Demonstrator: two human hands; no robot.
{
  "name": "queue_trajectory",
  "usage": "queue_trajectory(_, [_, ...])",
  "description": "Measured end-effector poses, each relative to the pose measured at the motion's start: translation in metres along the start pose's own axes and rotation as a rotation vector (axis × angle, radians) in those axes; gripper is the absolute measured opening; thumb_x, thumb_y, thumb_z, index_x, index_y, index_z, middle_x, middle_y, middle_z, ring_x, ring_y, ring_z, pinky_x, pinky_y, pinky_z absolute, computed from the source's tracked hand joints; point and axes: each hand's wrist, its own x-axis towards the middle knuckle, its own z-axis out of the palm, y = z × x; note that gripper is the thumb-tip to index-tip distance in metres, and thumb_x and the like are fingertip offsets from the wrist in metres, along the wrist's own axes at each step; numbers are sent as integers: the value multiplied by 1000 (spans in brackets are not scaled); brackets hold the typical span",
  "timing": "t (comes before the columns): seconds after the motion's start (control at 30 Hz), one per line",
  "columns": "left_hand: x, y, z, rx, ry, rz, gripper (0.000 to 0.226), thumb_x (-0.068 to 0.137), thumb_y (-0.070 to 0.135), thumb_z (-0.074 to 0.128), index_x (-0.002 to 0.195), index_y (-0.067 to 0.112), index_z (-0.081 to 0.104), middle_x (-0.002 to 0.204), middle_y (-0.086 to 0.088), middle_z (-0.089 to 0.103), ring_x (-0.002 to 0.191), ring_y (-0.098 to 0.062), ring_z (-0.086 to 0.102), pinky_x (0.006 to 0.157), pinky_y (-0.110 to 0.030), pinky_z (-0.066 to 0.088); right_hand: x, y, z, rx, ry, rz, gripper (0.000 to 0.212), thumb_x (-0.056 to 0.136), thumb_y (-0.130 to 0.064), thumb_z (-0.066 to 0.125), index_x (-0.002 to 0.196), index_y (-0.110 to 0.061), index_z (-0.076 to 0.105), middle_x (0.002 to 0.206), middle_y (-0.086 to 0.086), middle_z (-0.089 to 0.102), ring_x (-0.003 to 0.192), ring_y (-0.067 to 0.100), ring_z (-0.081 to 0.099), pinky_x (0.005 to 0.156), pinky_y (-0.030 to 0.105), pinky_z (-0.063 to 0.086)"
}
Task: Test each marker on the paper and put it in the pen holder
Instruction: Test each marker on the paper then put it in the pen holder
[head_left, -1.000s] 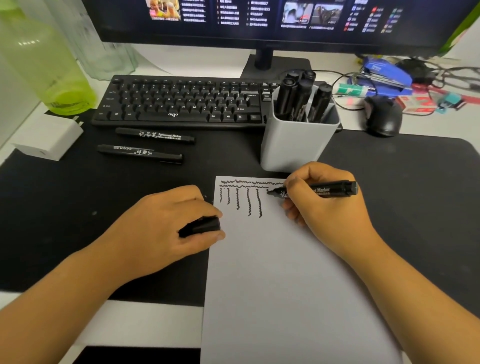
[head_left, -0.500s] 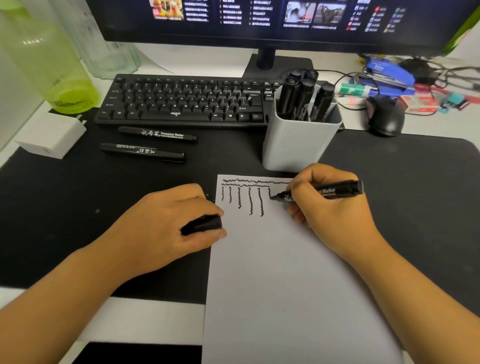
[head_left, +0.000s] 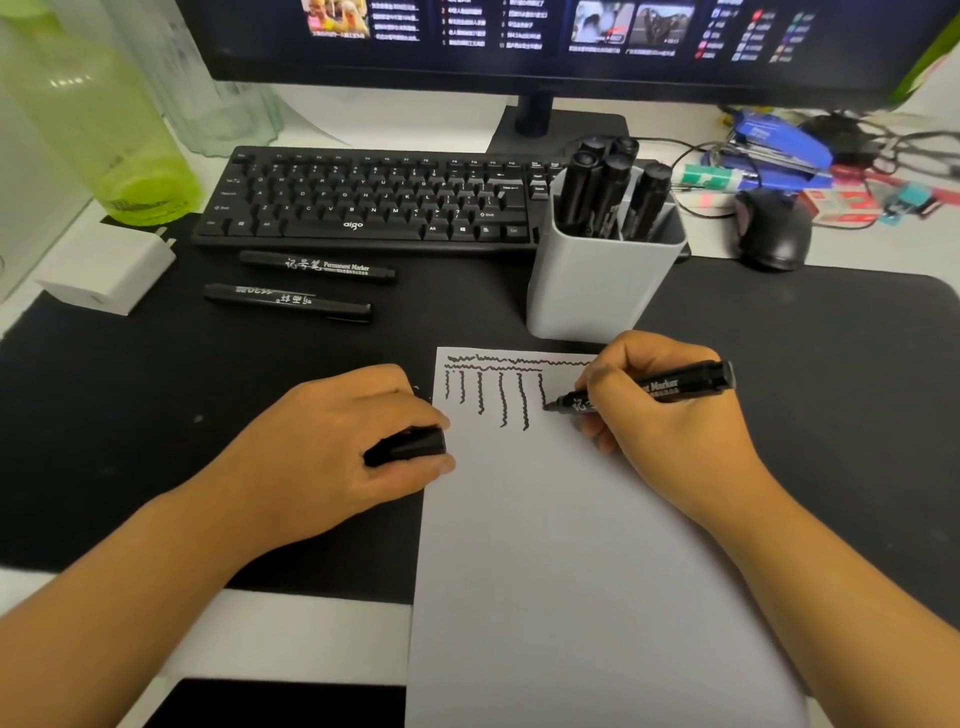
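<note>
The right hand (head_left: 670, 415) grips the uncapped black permanent marker (head_left: 649, 388) with curled fingers, its tip touching the white sheet of paper (head_left: 571, 571), and a sixth wavy downstroke now stands where a second ago there were only five, the tip having travelled down from the horizontal squiggles to the foot of that new short line. The left hand (head_left: 343, 447) has not shifted: it is curled round the black marker cap (head_left: 410, 447) and rests at the paper's left edge on the black desk mat (head_left: 130, 415). Count the ink: two wavy horizontal lines across the top, six verticals beneath. Count the pens: two capped black markers (head_left: 311, 283) lie side by side on the mat, left of the paper, just in front of the black keyboard (head_left: 374, 200); five capped black markers (head_left: 608, 192) stand upright in the grey square pen holder (head_left: 597, 291), which sits just beyond the sheet's top edge. One black mouse (head_left: 774, 228) sits to the right of the holder, one green bottle (head_left: 104, 130) at far left.
</note>
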Motion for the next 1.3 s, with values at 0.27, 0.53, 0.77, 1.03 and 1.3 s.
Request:
queue_trajectory(0.27, [-1, -1, 1, -2, 6, 0, 45, 84, 62, 43, 106, 29, 65, 91, 19, 51, 77, -1, 54, 65, -20, 50, -2, -1, -1, 9, -24, 14, 23, 71, -36, 55, 65, -16, 66, 58, 9, 68, 48, 22, 60, 44, 52, 51])
queue_trajectory(0.53, [0, -2, 2, -4, 10, 10, 44, 85, 61, 43, 107, 29, 64, 92, 19, 52, 77, 0, 54, 66, -21, 50, -2, -1, -1, 19, -34, 9, 18, 72, -26, 54, 58, -17, 62, 55, 9, 65, 46, 18, 55, 43, 43, 48])
queue_trajectory(0.77, [-1, -2, 1, -6, 7, 11, 46, 85, 63, 42, 107, 30, 64, 92, 19, 52, 78, 1, 54, 65, -19, 50, -3, 0, -2, 25, -37, -7, 19, 74, -20, 56, 57, -16, 63, 54, 10, 65, 45, 18, 55, 40, 41, 46])
queue_trajectory(1.03, [0, -1, 1, -24, 2, 5, 44, 84, 62, 44, 107, 30, 64, 91, 21, 49, 76, 7, 49, 63, -12, 43, -8, -1, -3, 106, -59, -50, 20, 74, -24, 57, 60, -11, 62, 53, 7, 62, 44, 13, 53, 41, 23, 43])
queue_trajectory(1.3, [-1, 0, 1, 5, 2, 15, 44, 87, 61, 41, 109, 30, 63, 92, 19, 50, 76, 0, 53, 64, -19, 49, -6, 0, -12, 261, 151, -207, 20, 75, -16, 49, 59, -15, 60, 51, 6, 58, 41, 6, 50, 44, 14, 38])
